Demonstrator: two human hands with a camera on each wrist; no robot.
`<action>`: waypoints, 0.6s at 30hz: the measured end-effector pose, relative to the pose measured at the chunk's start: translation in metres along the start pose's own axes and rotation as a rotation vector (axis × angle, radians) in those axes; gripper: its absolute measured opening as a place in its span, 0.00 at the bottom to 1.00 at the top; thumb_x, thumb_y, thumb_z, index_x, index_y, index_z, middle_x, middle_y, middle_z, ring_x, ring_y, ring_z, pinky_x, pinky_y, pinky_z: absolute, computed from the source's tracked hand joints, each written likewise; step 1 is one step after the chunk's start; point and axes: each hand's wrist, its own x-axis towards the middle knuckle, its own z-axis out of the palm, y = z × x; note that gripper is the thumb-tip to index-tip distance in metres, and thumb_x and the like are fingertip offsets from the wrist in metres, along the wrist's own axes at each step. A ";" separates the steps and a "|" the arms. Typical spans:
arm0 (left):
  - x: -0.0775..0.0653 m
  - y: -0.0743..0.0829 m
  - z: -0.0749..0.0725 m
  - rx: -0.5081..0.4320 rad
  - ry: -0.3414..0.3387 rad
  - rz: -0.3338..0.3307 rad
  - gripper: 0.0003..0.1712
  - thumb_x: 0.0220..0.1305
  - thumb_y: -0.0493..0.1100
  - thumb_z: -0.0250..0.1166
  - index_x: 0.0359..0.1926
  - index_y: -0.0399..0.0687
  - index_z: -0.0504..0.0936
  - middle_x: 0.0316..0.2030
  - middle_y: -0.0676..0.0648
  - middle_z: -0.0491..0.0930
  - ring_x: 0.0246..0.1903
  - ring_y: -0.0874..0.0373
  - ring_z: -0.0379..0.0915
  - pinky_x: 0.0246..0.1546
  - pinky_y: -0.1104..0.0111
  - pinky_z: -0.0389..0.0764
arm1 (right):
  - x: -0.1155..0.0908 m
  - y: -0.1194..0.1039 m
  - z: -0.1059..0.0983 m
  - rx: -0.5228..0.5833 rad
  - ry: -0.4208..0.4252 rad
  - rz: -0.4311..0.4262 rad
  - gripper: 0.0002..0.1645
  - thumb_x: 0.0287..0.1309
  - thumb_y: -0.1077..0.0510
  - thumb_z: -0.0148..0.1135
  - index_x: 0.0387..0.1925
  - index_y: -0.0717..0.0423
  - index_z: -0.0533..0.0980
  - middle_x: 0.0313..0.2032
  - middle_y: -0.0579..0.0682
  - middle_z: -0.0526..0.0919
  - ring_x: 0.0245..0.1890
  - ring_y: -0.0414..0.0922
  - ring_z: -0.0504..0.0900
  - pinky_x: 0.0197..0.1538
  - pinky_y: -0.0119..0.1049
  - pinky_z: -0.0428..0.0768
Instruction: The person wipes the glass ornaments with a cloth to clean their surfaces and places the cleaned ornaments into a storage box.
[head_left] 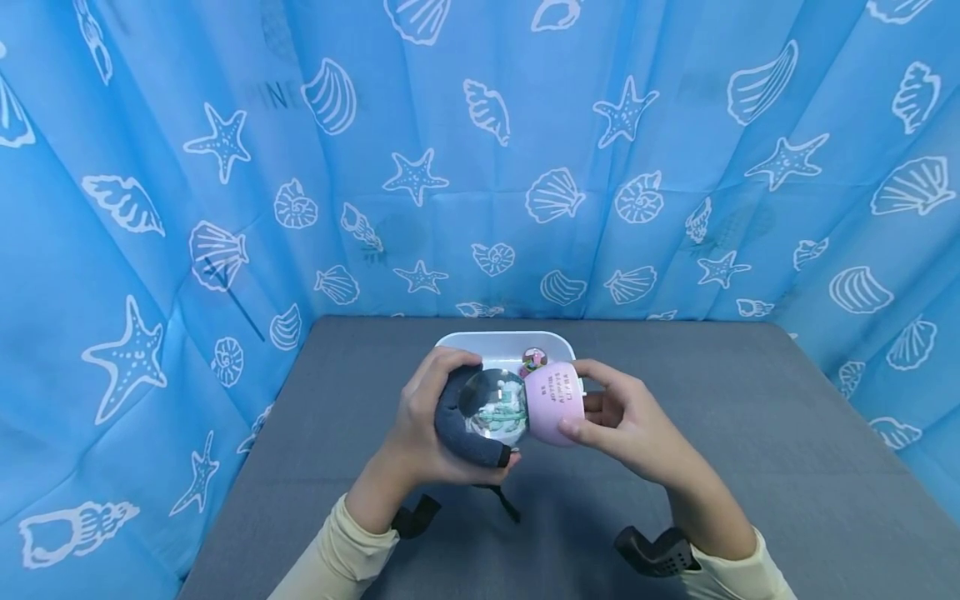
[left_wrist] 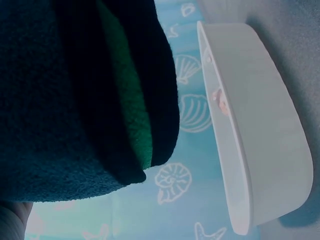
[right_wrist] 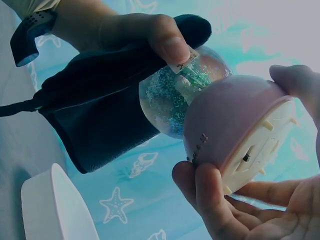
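Held sideways over the table is a snow globe, its clear glass ball [head_left: 489, 406] facing left with white and green figures and glitter inside. My right hand [head_left: 633, 421] grips its pink lettered base [head_left: 555, 408] between thumb and fingers; the cream underside [right_wrist: 255, 155] with small feet and a switch shows in the right wrist view. My left hand [head_left: 416, 425] wraps a dark blue-grey cloth [head_left: 452, 423] around the ball's left side, thumb near a small pale tag [right_wrist: 183, 61]. A green strip [left_wrist: 131, 100] shows between the cloth's folds in the left wrist view.
Behind the hands a white tray [head_left: 504, 339] stands on the grey table [head_left: 360, 392], a small colourful object [head_left: 534, 360] inside it. A dark cord [head_left: 507, 505] hangs from the cloth. Blue shell-patterned curtains [head_left: 487, 200] enclose the table's back and sides.
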 end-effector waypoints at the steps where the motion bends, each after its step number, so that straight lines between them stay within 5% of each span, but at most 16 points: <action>1: 0.000 0.000 0.000 0.002 0.003 0.005 0.56 0.37 0.64 0.84 0.63 0.40 0.74 0.54 0.44 0.78 0.51 0.53 0.78 0.51 0.58 0.88 | 0.000 0.000 0.000 -0.006 -0.001 -0.010 0.33 0.65 0.68 0.66 0.70 0.64 0.69 0.57 0.66 0.75 0.41 0.47 0.91 0.40 0.43 0.92; 8: 0.003 -0.002 0.001 0.012 0.034 0.059 0.55 0.41 0.68 0.80 0.62 0.37 0.74 0.52 0.42 0.78 0.49 0.52 0.78 0.48 0.59 0.88 | -0.002 -0.003 -0.001 -0.086 -0.003 -0.095 0.56 0.50 0.70 0.79 0.78 0.49 0.65 0.62 0.56 0.74 0.42 0.49 0.91 0.42 0.43 0.91; 18: 0.001 -0.003 0.001 0.020 0.016 0.094 0.54 0.44 0.68 0.78 0.62 0.36 0.74 0.54 0.42 0.78 0.50 0.51 0.77 0.50 0.59 0.87 | -0.005 -0.006 -0.006 -0.234 0.022 -0.122 0.57 0.42 0.64 0.88 0.75 0.51 0.69 0.64 0.50 0.80 0.43 0.44 0.91 0.43 0.40 0.91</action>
